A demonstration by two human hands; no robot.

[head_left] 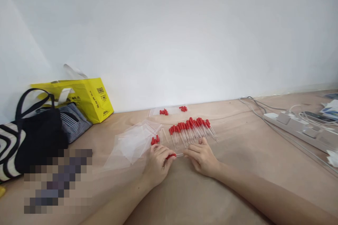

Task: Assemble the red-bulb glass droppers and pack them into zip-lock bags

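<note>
My left hand (158,161) is closed, pinching a red rubber bulb (171,155) between thumb and fingers. From the bulb a thin clear dropper tube (180,154) runs across to my right hand (201,157), whose fingers are closed on its other end. How far the tube sits inside the bulb is hidden. Just beyond my hands lies a row of droppers (194,132) with red bulbs, tips pointing toward me. Beside my left hand are a few loose red bulbs (155,140) and several bare clear tubes (164,135).
Clear plastic bags (129,146) are spread left of my hands. By the wall, another clear bag (174,110) holds red bulbs. A yellow bag (97,100) and a black tote (44,137) stand left; a power strip (298,126) with cables lies right.
</note>
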